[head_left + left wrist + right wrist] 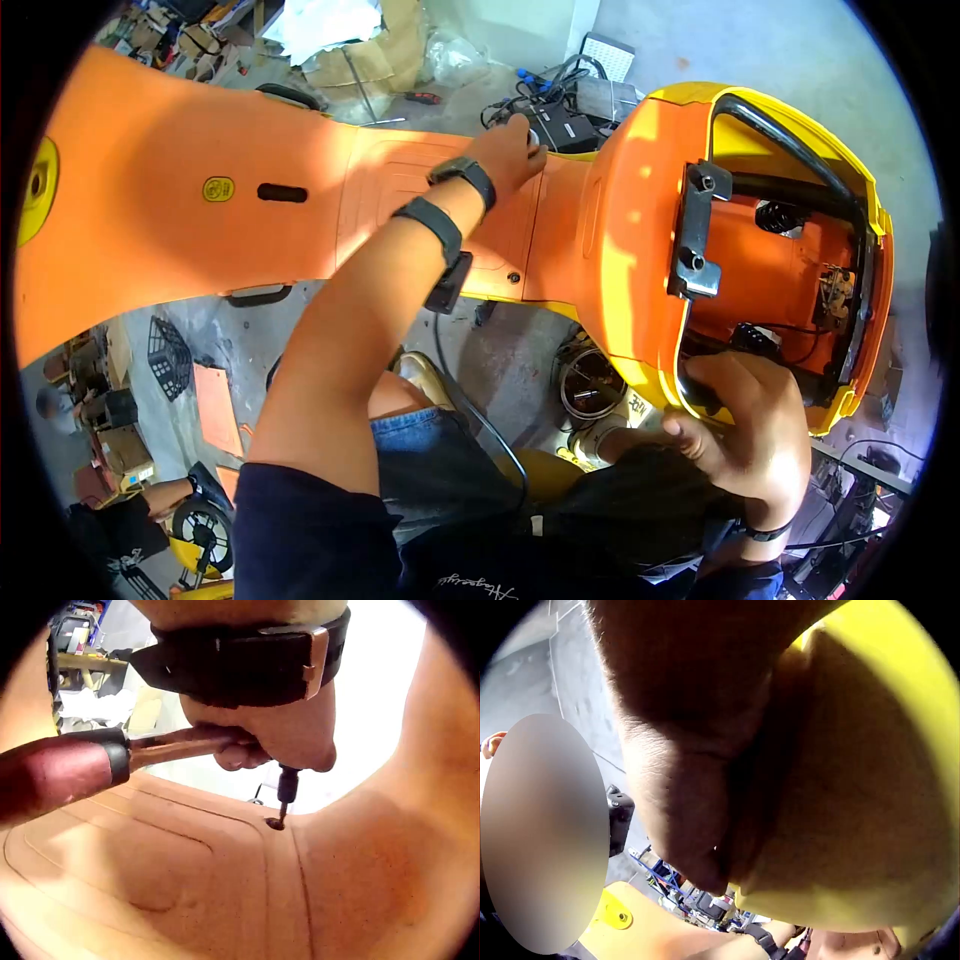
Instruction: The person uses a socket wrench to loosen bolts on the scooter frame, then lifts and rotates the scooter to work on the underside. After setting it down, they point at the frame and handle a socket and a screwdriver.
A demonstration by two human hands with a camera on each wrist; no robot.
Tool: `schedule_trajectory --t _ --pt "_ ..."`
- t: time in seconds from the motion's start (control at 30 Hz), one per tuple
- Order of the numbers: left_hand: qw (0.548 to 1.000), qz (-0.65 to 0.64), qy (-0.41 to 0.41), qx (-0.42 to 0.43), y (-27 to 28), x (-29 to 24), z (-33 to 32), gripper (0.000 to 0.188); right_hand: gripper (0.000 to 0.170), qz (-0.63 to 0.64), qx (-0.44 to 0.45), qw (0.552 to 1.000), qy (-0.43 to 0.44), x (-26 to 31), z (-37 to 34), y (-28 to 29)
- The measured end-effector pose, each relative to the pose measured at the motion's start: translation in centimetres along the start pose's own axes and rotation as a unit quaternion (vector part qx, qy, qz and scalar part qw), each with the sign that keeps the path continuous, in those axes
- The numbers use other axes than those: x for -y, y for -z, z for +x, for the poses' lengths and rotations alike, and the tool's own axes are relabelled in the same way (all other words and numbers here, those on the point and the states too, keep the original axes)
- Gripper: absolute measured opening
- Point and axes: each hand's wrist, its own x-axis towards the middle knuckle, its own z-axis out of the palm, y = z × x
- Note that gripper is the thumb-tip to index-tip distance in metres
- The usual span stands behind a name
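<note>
In the head view, my left hand (pixel 505 158) is over the orange body panel (pixel 430 200) of a scooter-like vehicle, near its far edge. It grips a ratchet wrench by the head. In the left wrist view the wrench's red-and-black handle (pixel 67 776) sticks out to the left, and a dark bit socket (pixel 287 784) points down from the hand into a hole (pixel 276 823) in the panel. My right hand (pixel 755 425) holds the near yellow rim (pixel 655 383) of the open end, thumb outside, with most fingertips hidden.
A black bracket (pixel 695 230) stands at the opening, framed by a black tube (pixel 790 140). Cables and black boxes (pixel 560 130) lie on the floor behind. A bucket (pixel 590 385) stands below the vehicle, beside my legs. A cable (pixel 480 410) hangs from my left wrist.
</note>
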Motion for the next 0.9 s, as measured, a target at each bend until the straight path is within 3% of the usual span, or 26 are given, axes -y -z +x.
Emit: schedule_trajectory --t 0.03,0.07,0.13,0.17,0.3,0.47,0.53,0.57,0.6,0.67,0.8,0.87,0.9 --pt "0.998 -0.020 0.053 -0.013 -0.5 -0.4 -0.2 0.038 0.037 0.000 -0.002 1.000 0.004 0.1 -0.1 0.0" --pt "0.998 -0.019 0.052 -0.017 -1.0 -1.0 0.0 0.038 0.037 0.006 -0.015 1.000 0.004 0.0 -0.2 -0.2" --pt "0.977 -0.021 0.206 -0.060 -1.1 -2.6 0.1 0.040 0.038 0.010 -0.028 1.000 0.009 -0.1 -0.3 -0.4" --pt "0.969 -0.012 0.243 -0.045 -1.1 -3.1 0.2 0.040 0.038 0.017 -0.031 0.999 0.012 -0.1 -0.3 -0.5" --pt "0.962 -0.021 0.271 -0.026 -1.1 -2.5 1.2 0.041 0.038 0.030 -0.024 0.999 0.004 -0.1 -0.5 -0.3" --pt "0.962 -0.058 0.265 -0.028 -0.1 -1.4 0.0 0.048 0.038 0.017 -0.052 0.998 0.017 0.0 -0.6 -0.7" --pt "0.955 -0.064 0.287 -0.025 0.1 -1.3 -0.3 0.052 0.036 -0.045 -0.028 0.999 -0.007 0.4 -0.5 -0.6" --pt "0.955 -0.065 0.289 -0.011 0.1 -1.1 -0.3 0.053 0.032 -0.036 -0.054 0.998 0.028 0.2 -0.2 -0.8" --pt "0.955 -0.062 0.290 -0.005 0.3 -1.4 -0.3 0.053 0.036 -0.055 0.051 0.997 -0.016 0.4 -0.5 0.3" --pt "0.958 -0.093 0.272 0.022 0.9 -1.7 -0.1 0.050 0.044 -0.072 0.049 0.996 -0.034 0.5 -0.6 -0.2" --pt "0.961 -0.076 0.251 0.086 -0.4 -1.0 -1.0 0.040 0.043 0.013 0.088 0.996 0.024 -0.5 0.6 1.1" --pt "0.983 -0.118 0.139 0.019 -1.6 -0.2 -2.0 0.033 0.044 0.024 0.133 0.991 0.025 -0.8 1.0 2.0" --pt "0.983 -0.118 0.137 0.024 -1.3 -0.5 -2.4 0.033 0.047 0.050 0.116 0.992 0.026 -0.9 1.0 1.9"
